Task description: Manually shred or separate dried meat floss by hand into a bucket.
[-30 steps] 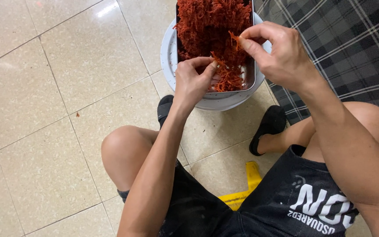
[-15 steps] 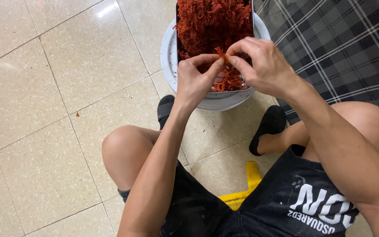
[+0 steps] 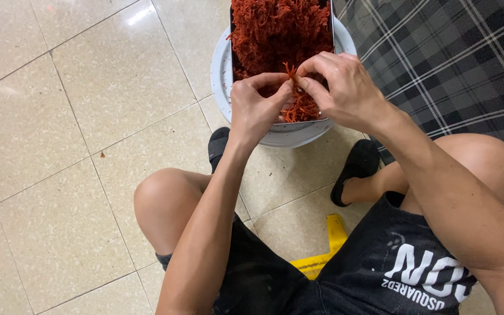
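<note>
Currently left hand point(image 3: 256, 108), right hand point(image 3: 345, 87) pinching red shredded strand clump point(image 3: 293, 87) over metal tray point(image 3: 281, 35), upper centre; loose pinch risks shreds dropping onto tiled floor point(image 3: 88, 116).

One head camera looks steeply down, close above the left hand point(image 3: 256, 108) and right hand point(image 3: 345, 90); beyond both grips lies a tray point(image 3: 281, 35), below them the floor point(image 3: 77, 116).

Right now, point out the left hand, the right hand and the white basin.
left hand point(image 3: 255, 108), head view, back of the hand.
right hand point(image 3: 345, 87), head view, knuckles.
white basin point(image 3: 220, 70), head view, left rim.
</note>
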